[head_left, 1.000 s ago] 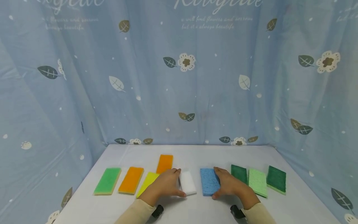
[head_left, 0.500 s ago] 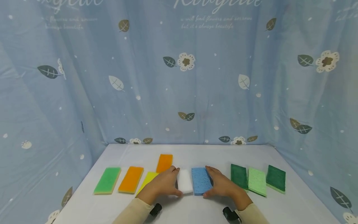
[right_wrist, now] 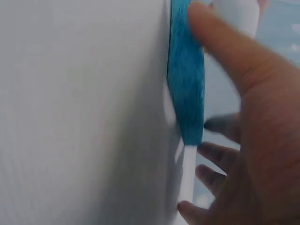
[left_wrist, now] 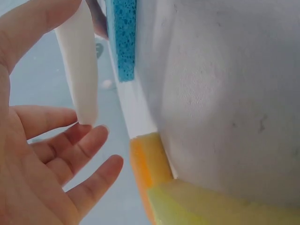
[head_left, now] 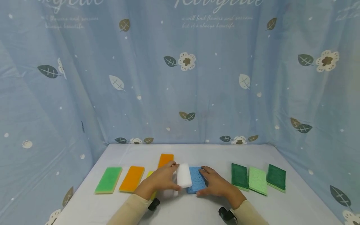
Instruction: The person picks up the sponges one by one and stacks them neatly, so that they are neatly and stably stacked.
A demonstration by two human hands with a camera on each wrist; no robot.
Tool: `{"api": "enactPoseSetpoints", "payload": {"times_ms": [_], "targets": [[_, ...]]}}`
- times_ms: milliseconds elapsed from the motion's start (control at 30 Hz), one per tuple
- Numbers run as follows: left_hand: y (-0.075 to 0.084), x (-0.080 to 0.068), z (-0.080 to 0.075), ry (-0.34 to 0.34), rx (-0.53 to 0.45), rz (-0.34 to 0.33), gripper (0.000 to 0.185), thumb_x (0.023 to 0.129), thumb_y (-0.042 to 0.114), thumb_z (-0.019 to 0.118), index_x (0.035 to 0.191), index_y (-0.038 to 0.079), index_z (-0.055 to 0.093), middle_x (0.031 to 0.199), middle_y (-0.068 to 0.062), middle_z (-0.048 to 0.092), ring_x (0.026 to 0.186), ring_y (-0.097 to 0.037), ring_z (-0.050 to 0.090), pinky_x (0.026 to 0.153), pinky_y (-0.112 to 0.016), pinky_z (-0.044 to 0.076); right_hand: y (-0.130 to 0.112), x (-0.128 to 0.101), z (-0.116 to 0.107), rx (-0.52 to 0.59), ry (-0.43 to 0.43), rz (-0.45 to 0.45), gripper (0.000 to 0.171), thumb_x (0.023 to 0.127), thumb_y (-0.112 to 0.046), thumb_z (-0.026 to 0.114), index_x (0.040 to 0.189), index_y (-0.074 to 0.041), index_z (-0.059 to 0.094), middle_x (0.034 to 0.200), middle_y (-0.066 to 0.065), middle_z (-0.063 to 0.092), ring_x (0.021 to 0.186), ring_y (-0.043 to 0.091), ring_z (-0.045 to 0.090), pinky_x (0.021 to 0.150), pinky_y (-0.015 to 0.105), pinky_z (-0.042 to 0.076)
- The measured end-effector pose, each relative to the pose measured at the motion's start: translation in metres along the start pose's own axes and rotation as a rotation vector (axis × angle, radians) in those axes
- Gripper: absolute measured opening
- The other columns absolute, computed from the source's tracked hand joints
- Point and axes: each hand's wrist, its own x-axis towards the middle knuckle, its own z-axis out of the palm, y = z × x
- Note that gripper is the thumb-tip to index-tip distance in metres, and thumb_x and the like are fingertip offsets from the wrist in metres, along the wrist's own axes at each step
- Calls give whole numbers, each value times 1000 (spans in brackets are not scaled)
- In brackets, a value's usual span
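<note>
Mid-table, the left hand (head_left: 161, 179) pinches the white sponge (head_left: 184, 175), lifted and tilted over the left edge of the blue sponge (head_left: 196, 179). The right hand (head_left: 215, 185) rests on the blue sponge, fingers straight. Best practice: hold the blue one still, square the edges, lower evenly.

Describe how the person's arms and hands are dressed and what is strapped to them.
Both hands, the left hand and the right hand, are bare: no gloves, and no rings show. Each forearm wears a long cream sleeve reaching the wrist. A small black camera unit sits under the left wrist, and another under the right.
</note>
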Motion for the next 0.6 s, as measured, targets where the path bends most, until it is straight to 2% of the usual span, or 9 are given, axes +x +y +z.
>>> {"api": "enactPoseSetpoints", "payload": {"times_ms": [200,433,600], "targets": [[0,4,7,2,6,11,99,66,60,82,143,6,49,138,-4,46,116,-19,51,97,-39,47,7,-4,-6,-30,-55,2,114,65,-74,73,150,-6,37,154,15,30,142,40,22,108,60,27],[1,7,7,-4,12,24,97,66,57,84,142,7,50,139,-4,46,116,-19,52,98,-38,46,12,-4,1,-40,-19,-44,109,70,-71,71,150,-5,37,153,15,34,140,42,25,106,62,27],[5,11,7,-12,24,37,97,66,56,84,142,8,50,140,-3,46,115,-18,51,98,-36,46,9,-4,2,-57,-21,-34,107,72,-70,71,150,-5,37,152,15,36,139,42,27,106,61,28]]}}
